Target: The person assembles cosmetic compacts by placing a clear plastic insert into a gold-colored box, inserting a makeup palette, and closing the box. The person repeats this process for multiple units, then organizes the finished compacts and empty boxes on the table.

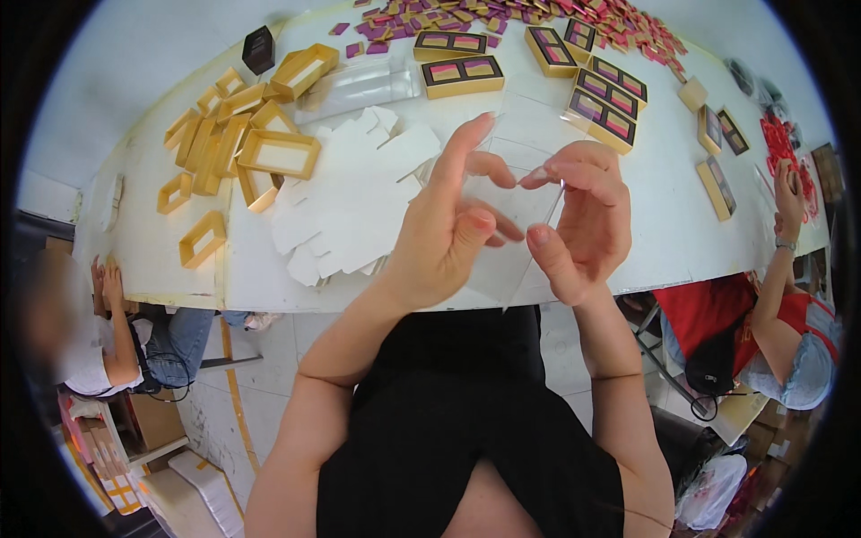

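Between my hands, over the near edge of the table, is a thin clear plastic sleeve (508,269), its creased edges catching the light. My left hand (439,224) holds its left side, with the thumb toward me and some fingers seen behind the film. Curled around the right edge, my right hand (587,211) grips it between thumb and fingers. Left of my hands lies a spread pile of flat white card pieces (345,197). Beyond the sleeve stand gold boxes with dark windowed tops (462,77), showing pink and purple pieces.
Empty gold box frames (278,154) are heaped at the left, near a small black box (259,50). Clear plastic sleeves (359,90) lie behind the cards. Small purple, pink and gold pieces (430,18) cover the far side. People sit at left (108,332) and right (785,314).
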`<state>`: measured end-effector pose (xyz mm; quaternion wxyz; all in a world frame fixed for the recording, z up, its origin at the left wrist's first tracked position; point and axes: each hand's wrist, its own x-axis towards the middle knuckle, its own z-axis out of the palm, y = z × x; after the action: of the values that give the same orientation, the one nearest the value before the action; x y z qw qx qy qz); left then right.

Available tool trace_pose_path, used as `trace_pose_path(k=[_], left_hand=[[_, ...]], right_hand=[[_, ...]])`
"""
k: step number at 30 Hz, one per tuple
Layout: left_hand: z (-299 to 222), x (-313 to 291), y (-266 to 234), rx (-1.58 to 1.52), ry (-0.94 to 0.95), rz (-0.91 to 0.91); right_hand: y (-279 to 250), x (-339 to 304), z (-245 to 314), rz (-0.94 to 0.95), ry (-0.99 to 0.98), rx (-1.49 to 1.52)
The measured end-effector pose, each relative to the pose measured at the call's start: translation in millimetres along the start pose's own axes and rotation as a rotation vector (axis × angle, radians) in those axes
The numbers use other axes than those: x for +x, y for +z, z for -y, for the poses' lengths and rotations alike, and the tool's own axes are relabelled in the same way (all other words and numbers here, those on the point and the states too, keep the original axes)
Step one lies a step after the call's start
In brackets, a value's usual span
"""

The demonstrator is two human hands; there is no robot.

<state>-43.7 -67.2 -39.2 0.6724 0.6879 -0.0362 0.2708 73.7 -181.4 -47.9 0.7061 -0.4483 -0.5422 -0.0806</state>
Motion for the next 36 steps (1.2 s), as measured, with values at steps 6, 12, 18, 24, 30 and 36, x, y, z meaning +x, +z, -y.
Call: trace_pose_path(k=[6,12,18,24,30,36], left_hand=[[-10,-3,-21,0.188,-0.051,0.167],[-19,8,-27,0.78,0.272,0.225],[-21,11,-25,0.858,0.232,0.156],[-18,6,-22,0.636,0.147,0.091],[3,8,-22,0.586,0.307,-0.003],[-7,0,-6,0.01,-0.386,-0.005]], right_hand=[[-13,5,13,-0.181,-0.032,0.194],[-36,34,20,0.04,0.972,0.775],[-10,17,35,0.042,0.617,0.054],[-17,24,38,0.257,0.161,-0.505],[-15,35,50,0.389,0.321,-0.27],[1,18,29,0.219,0.587,-0.102]])
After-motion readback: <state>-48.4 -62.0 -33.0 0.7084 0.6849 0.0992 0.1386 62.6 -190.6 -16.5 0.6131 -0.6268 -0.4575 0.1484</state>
